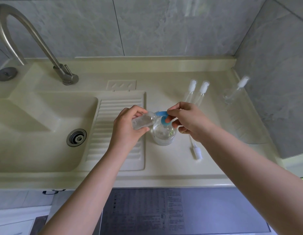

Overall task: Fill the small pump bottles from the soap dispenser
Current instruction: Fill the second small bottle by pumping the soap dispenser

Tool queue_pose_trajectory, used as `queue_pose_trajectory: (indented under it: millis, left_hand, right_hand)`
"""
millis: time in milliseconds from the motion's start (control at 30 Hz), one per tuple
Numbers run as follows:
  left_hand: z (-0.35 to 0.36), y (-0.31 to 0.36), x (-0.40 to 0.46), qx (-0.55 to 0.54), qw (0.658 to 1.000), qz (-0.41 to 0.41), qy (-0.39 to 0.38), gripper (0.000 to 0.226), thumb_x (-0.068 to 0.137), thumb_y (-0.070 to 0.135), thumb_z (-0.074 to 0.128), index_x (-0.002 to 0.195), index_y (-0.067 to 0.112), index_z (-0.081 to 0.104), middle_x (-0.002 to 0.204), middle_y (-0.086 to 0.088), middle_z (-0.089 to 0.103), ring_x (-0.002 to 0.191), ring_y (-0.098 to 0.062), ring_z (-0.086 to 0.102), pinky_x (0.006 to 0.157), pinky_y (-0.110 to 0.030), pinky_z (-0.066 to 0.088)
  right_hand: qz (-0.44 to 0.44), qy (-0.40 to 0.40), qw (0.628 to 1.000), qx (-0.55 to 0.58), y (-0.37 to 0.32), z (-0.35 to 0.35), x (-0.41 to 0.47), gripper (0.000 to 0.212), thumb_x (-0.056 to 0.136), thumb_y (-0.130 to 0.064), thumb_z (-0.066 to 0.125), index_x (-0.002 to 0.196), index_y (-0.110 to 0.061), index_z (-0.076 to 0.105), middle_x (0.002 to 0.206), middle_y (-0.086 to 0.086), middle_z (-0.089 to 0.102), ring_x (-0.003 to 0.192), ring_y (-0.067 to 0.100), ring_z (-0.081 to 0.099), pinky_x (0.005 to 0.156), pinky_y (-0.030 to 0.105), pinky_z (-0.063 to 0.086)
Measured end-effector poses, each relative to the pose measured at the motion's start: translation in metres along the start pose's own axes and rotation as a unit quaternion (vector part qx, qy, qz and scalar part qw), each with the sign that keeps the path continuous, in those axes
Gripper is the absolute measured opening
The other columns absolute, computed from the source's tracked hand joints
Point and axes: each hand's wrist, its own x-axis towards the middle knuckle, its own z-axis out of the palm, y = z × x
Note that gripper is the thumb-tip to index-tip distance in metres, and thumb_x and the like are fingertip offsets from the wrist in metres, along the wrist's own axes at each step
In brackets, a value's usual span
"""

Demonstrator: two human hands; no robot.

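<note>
Left hand: the left hand [128, 126] wraps its fingers round a small clear bottle [144, 122], holding it tilted with its open neck against the blue spout.
Right hand: the right hand [186, 121] curls over the blue pump head [165, 118] of the soap dispenser [164, 134], fingertips on the top and the spout; whether it is pressing down cannot be told.
Dispenser: a clear round bottle standing on the counter [172, 163], just right of the ribbed drainboard [120, 133].
Stage: filling of one bottle appears to be in hand; its own pump is off.
Loose pump: a white pump with dip tube [194, 148] lies on the counter beside the dispenser, probably belonging to the held bottle.
Other bottles: two white-topped bottles [196, 92] stand behind the right hand, and a third [235, 94] stands further right.
Remaining: judged from this, capping the held bottle, and perhaps more filling.
Unclear: liquid levels in every clear bottle are hard to read; the bases of the two rear bottles are hidden by the right hand.
</note>
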Motion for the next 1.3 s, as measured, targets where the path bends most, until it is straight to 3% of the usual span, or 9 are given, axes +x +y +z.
queue_pose_trajectory:
  millis: [433, 967, 1167, 1300]
  left_hand:
    - [0.0024, -0.0015, -0.0009, -0.007, 1.000, 0.003, 0.001, 0.047, 0.061, 0.006, 0.089, 0.098, 0.026, 0.067, 0.099, 0.009, 0.065, 0.091, -0.004, 0.060, 0.083, -0.014, 0.047]
    - [0.0004, 0.0025, -0.0009, 0.004, 1.000, 0.001, 0.003, 0.046, 0.062, 0.005, 0.088, 0.097, 0.025, 0.067, 0.100, 0.007, 0.065, 0.091, 0.001, 0.058, 0.079, -0.003, 0.039]
    - [0.0008, 0.0018, -0.0011, 0.003, 1.000, -0.002, 0.004, 0.046, 0.062, 0.005, 0.088, 0.098, 0.025, 0.067, 0.100, 0.007, 0.065, 0.092, 0.002, 0.057, 0.078, -0.003, 0.038]
    - [0.0013, 0.0031, 0.0009, 0.004, 1.000, 0.002, 0.002, 0.047, 0.061, 0.004, 0.088, 0.096, 0.026, 0.067, 0.099, 0.008, 0.064, 0.091, 0.001, 0.058, 0.080, -0.005, 0.040]
  right_hand:
    - [-0.019, 0.014, 1.000, 0.006, 0.0054, 0.0029, -0.0014, 0.003, 0.095, -0.008, 0.056, 0.094, -0.009, 0.058, 0.068, 0.002, 0.071, 0.047, 0.014, 0.047, 0.042, 0.022, 0.027]
    - [0.001, 0.010, 1.000, -0.002, -0.0002, 0.0005, -0.0012, 0.003, 0.095, -0.010, 0.057, 0.095, -0.012, 0.059, 0.066, 0.000, 0.071, 0.047, 0.010, 0.049, 0.049, 0.024, 0.029]
    - [-0.040, 0.027, 0.999, -0.014, 0.0058, 0.0056, -0.0015, 0.006, 0.094, -0.008, 0.056, 0.090, -0.011, 0.057, 0.064, 0.000, 0.070, 0.046, 0.011, 0.049, 0.041, 0.018, 0.031]
    - [-0.009, 0.015, 1.000, -0.001, 0.0011, 0.0030, -0.0012, 0.006, 0.095, -0.009, 0.056, 0.091, -0.012, 0.058, 0.066, 0.000, 0.070, 0.049, 0.011, 0.049, 0.046, 0.022, 0.030]
